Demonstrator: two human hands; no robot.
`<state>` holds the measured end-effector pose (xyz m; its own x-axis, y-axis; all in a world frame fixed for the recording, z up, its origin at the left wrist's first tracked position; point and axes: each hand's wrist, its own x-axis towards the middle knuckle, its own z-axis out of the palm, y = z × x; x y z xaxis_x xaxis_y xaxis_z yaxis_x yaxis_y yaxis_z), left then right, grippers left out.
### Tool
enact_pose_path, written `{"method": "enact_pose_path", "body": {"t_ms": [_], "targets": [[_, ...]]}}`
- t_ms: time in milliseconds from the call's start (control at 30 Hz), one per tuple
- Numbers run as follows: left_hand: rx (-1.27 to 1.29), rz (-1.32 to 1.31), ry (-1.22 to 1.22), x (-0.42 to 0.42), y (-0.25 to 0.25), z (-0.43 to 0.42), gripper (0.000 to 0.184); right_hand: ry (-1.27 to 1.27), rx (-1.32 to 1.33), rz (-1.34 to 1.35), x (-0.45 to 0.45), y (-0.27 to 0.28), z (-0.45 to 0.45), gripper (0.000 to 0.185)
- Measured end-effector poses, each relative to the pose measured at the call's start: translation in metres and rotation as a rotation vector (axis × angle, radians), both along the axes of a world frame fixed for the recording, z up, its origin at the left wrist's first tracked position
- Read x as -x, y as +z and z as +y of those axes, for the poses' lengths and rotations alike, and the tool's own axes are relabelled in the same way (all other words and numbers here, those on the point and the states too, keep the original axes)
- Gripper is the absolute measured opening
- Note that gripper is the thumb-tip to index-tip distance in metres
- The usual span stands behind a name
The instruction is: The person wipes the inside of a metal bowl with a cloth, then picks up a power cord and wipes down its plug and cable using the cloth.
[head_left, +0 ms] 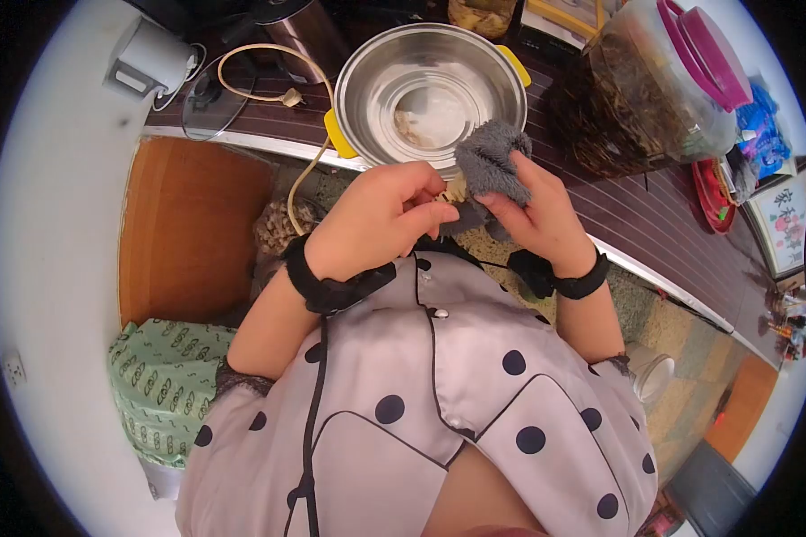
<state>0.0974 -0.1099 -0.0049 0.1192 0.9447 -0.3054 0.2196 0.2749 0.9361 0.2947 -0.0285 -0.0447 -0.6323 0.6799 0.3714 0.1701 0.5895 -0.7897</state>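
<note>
A grey fluffy cloth (493,166) is bunched up in my right hand (551,215), whose thumb and fingers press it from the right side. My left hand (376,215) is closed, thumb against fingers, beside the cloth's lower left part. A small pale yellowish piece (454,190) shows between the two hands; what it belongs to is unclear. Just beyond my hands, a round steel pot (358,98) with yellow handles stands at the counter's edge, with some brownish residue on its bottom.
On the dark striped counter (591,210) stand a large jar with a magenta lid (645,98) at the right, and a steel kettle (304,36), a cream cable with a plug (291,97) and a glass lid (213,103) at the left. A bag (282,224) hangs or lies below.
</note>
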Motion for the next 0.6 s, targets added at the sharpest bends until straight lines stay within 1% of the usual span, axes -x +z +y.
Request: {"method": "enact_pose_path", "body": {"t_ms": [33, 67, 133, 167, 200, 233, 300, 367, 400, 467, 533, 600], "targets": [[0.001, 0.001, 0.001, 0.0, -0.001, 0.0, 0.017, 0.053, 0.073, 0.011, -0.001, 0.002, 0.001, 0.032], [-0.049, 0.016, 0.001, -0.001, -0.004, 0.0, 0.013, 0.052, 0.074, 0.011, 0.001, 0.005, -0.001, 0.032], [-0.097, 0.027, -0.004, -0.005, -0.007, 0.002, 0.011, -0.042, 0.054, 0.051, 0.011, 0.009, -0.006, 0.031], [-0.125, 0.051, 0.005, -0.007, -0.008, 0.003, 0.013, -0.044, 0.053, 0.051, 0.016, 0.009, -0.008, 0.031], [-0.153, 0.076, 0.016, -0.008, -0.008, 0.004, 0.016, -0.14, 0.057, 0.024, 0.022, 0.006, -0.01, 0.032], [-0.153, 0.077, 0.015, -0.009, -0.009, 0.005, 0.016, -0.235, 0.06, -0.002, 0.027, 0.005, -0.012, 0.032], [-0.095, 0.037, 0.026, -0.01, -0.009, 0.006, 0.015, -0.265, 0.077, -0.013, 0.028, 0.007, -0.013, 0.031], [-0.056, 0.014, 0.024, -0.006, -0.008, 0.006, 0.014, -0.157, 0.06, -0.004, 0.021, 0.006, -0.01, 0.03], [-0.015, -0.013, 0.022, -0.003, -0.009, 0.005, 0.014, -0.158, 0.065, -0.005, 0.016, 0.004, -0.008, 0.03], [0.023, -0.024, 0.013, 0.001, -0.004, 0.005, 0.014, 0.066, 0.021, 0.029, 0.005, 0.003, -0.002, 0.029], [0.056, -0.036, 0.006, 0.001, -0.002, 0.006, 0.014, 0.09, 0.029, 0.023, 0.001, 0.005, 0.0, 0.03], [-0.014, -0.017, -0.007, 0.0, -0.001, 0.005, 0.014, 0.116, 0.037, 0.017, 0.003, 0.008, -0.002, 0.032]]}}
